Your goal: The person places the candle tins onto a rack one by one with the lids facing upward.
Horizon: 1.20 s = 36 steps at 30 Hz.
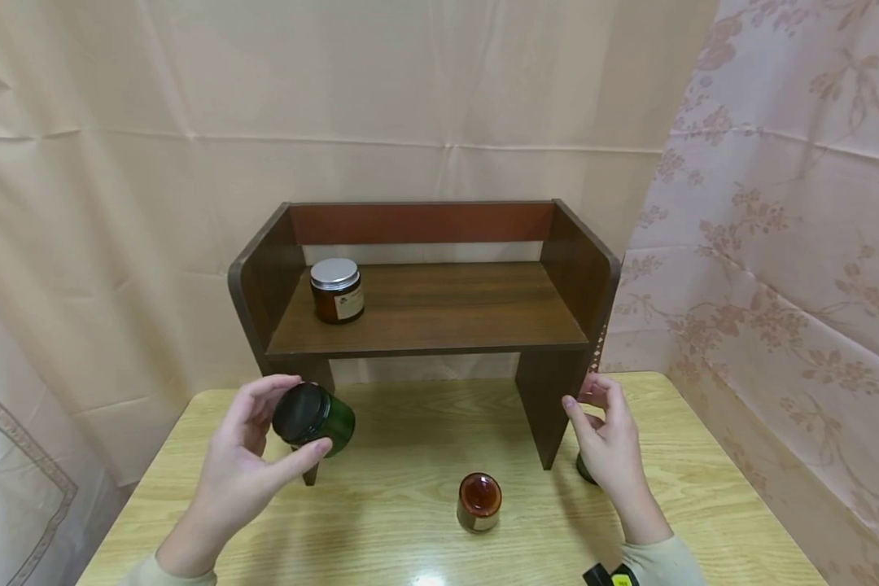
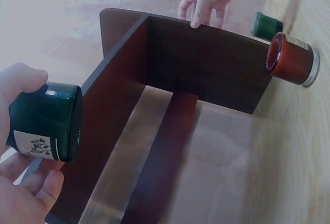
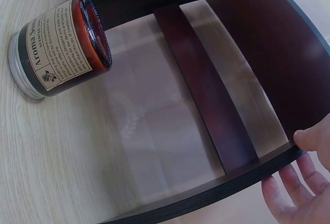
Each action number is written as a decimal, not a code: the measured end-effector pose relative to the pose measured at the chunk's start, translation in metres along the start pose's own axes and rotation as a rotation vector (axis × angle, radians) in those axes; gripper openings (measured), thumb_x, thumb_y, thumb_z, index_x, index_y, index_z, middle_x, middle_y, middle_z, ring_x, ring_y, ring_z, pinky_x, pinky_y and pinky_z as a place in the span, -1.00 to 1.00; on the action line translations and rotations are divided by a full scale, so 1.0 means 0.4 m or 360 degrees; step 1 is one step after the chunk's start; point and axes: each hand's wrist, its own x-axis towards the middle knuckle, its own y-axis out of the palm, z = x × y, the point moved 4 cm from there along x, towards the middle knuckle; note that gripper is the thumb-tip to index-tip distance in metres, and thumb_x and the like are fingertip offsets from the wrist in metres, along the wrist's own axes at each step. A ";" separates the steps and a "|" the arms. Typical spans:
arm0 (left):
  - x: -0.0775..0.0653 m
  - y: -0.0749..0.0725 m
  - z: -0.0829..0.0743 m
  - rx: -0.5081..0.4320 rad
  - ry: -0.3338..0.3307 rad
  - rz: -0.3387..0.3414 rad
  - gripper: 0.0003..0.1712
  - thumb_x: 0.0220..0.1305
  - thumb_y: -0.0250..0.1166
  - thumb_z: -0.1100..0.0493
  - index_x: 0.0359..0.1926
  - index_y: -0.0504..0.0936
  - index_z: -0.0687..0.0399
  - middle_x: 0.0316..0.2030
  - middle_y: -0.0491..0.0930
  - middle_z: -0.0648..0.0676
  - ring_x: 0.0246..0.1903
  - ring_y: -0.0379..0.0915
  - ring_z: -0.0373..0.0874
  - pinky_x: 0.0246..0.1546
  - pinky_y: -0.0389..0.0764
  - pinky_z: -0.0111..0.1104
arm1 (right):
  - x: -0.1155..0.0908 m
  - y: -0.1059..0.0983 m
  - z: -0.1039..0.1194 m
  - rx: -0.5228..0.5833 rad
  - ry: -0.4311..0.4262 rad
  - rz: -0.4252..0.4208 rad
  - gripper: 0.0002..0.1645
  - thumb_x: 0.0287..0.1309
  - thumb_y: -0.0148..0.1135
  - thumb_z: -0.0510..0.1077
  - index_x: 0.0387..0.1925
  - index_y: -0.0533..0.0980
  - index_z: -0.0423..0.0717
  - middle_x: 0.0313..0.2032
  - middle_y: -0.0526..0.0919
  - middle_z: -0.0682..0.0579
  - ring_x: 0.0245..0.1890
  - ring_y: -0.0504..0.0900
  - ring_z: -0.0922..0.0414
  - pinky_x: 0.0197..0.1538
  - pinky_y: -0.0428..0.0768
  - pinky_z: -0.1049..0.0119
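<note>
My left hand point(image 1: 238, 472) grips a green glass candle jar point(image 1: 337, 423) between thumb and fingers, tilted with its dark lid toward me, off the table in front of the shelf's left side. A pale label with a plant drawing shows on this jar in the left wrist view. My right hand point(image 1: 610, 435) holds the front edge of the small dark wooden shelf point(image 1: 428, 309) at its right side panel, thumb on one face and fingers on the other in the right wrist view. An amber candle jar point(image 1: 337, 297) with a silver lid stands upright on the shelf board, at the left.
Another amber scented-candle jar point(image 3: 56, 49) stands upside down on the wooden table point(image 1: 410, 480), silver lid underneath. A second green jar point(image 2: 266, 26) is on the table outside the right panel, mostly hidden by my right hand in the head view. Curtains hang behind.
</note>
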 end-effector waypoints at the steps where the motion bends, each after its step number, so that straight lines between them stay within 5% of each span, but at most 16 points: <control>1: 0.002 0.000 -0.002 0.0021 -0.0007 -0.0003 -0.07 -0.20 0.56 0.61 0.28 0.42 0.27 -0.02 0.61 0.24 -0.09 0.56 -0.10 0.01 0.59 -0.49 | 0.000 0.000 0.000 0.0001 -0.0005 0.0000 -0.55 0.26 0.28 -0.43 0.13 0.36 -0.38 -0.04 0.56 -0.21 -0.08 0.57 0.22 -0.16 0.59 0.66; 14: 0.043 -0.006 -0.038 0.0175 0.0044 0.0014 -0.10 -0.22 0.60 0.56 0.24 0.47 0.26 -0.12 0.62 0.16 -0.15 0.58 -0.13 -0.11 0.60 -0.50 | 0.002 0.000 0.003 0.0020 -0.0004 -0.0003 -0.57 0.27 0.27 -0.42 0.11 0.37 -0.38 -0.07 0.57 -0.22 -0.08 0.57 0.22 -0.16 0.59 0.65; 27: 0.113 -0.007 -0.099 0.0392 0.0010 0.0135 -0.10 -0.20 0.69 0.35 0.22 0.51 -0.06 -0.17 0.66 -0.09 -0.18 0.58 -0.19 -0.18 0.56 -0.47 | -0.001 0.000 0.004 0.0001 0.0026 -0.0017 -0.57 0.25 0.28 -0.43 0.11 0.37 -0.39 -0.09 0.57 -0.21 -0.09 0.57 0.23 -0.15 0.59 0.66; 36: 0.178 0.021 -0.141 0.0410 0.0156 0.0153 -0.11 -0.21 0.70 0.32 0.21 0.51 0.00 -0.17 0.69 -0.08 -0.21 0.60 -0.19 -0.20 0.59 -0.46 | -0.001 -0.001 0.007 -0.0010 0.0008 -0.0024 -0.57 0.26 0.28 -0.42 0.11 0.38 -0.37 -0.10 0.58 -0.21 -0.09 0.57 0.27 -0.16 0.58 0.67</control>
